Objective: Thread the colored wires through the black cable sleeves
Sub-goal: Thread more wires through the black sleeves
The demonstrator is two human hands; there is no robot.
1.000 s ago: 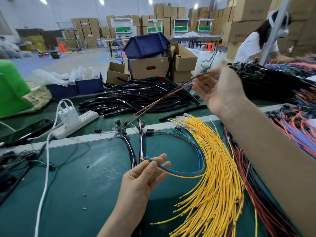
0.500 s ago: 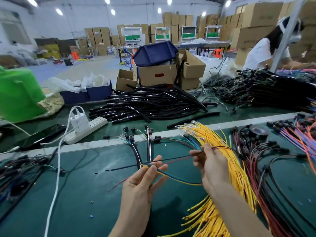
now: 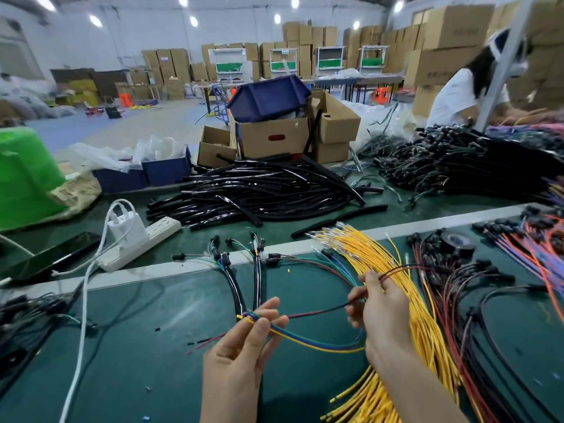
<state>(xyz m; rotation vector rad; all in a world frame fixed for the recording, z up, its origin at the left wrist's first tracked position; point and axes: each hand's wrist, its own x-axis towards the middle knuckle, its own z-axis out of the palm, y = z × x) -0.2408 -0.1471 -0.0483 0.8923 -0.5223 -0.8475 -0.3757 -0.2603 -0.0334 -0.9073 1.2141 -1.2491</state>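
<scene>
Grip state, left hand (image 3: 241,358): thumb and fingers pinch the wire bundle (image 3: 305,341) (yellow, blue, green) close to its ends, above the near middle of the bench (image 3: 122,346). Right hand (image 3: 381,315): fingers curled, pinching the dark red wire (image 3: 317,313). This wire runs leftward behind the left hand's fingers, and its free end shows to the left of that hand.

Two black cable sleeves (image 3: 258,282) with wires in them lie just beyond the left hand. A loose sleeve pile (image 3: 259,190) occupies the far middle of the bench. Yellow wires (image 3: 393,270) fan out under and beside the right hand.

Containers:
- Cardboard box (image 3: 271,141), far edge: contents mostly hidden under an overturned blue bin (image 3: 268,96).
- Low blue bins (image 3: 143,175), far left: they hold clear plastic bags (image 3: 122,154).
</scene>
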